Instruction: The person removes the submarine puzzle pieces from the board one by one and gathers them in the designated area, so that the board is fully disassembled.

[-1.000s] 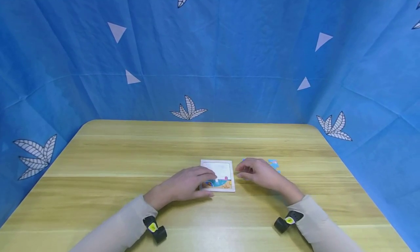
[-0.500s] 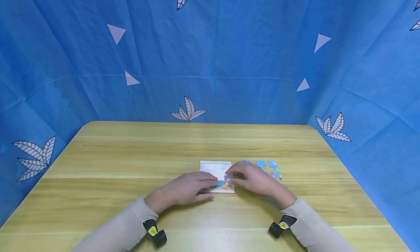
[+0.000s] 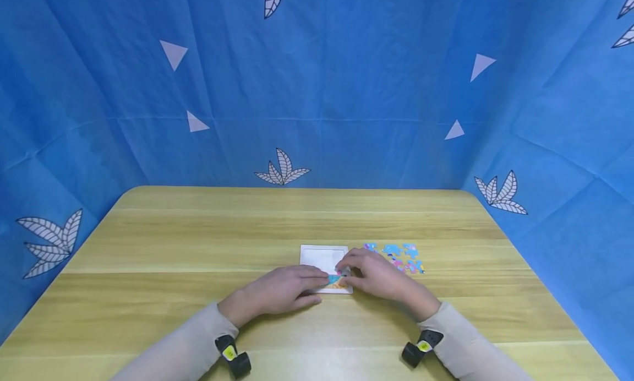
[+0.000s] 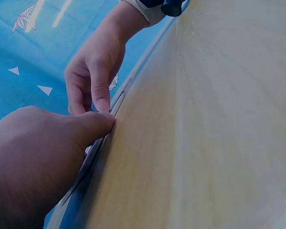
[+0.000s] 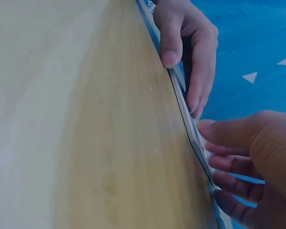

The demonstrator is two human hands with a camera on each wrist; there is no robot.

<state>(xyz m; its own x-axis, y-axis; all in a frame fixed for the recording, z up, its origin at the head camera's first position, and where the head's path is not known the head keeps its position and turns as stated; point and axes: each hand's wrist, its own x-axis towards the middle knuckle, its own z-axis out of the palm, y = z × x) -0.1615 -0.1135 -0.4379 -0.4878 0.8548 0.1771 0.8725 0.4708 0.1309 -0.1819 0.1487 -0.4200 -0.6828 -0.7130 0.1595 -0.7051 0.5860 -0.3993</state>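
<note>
A white-framed jigsaw tray (image 3: 317,253) lies on the table, its upper part bare white. Blue and sandy picture pieces (image 3: 333,281) fill its lower part, partly under my hands. My left hand (image 3: 282,287) rests on the tray's lower left with fairly straight fingers, its thumb beside the near edge; in the left wrist view the thumb (image 4: 93,125) lies along that edge. My right hand (image 3: 373,273) has thumb and fingers bent around a puzzle piece with pink on it (image 3: 339,272) at the tray's right side; the fingers mostly hide it.
Several loose blue, pink and yellow puzzle pieces (image 3: 410,251) lie right of the tray, beyond my right hand. The wooden table (image 3: 208,232) reaches back to a blue cloth (image 3: 317,83) with white triangles and leaves. Each wrist carries a black camera (image 3: 240,364).
My right hand has moved left from beside the loose pieces onto the tray's right side, uncovering more of those pieces. The left hand has stayed on the tray, shifting slightly.
</note>
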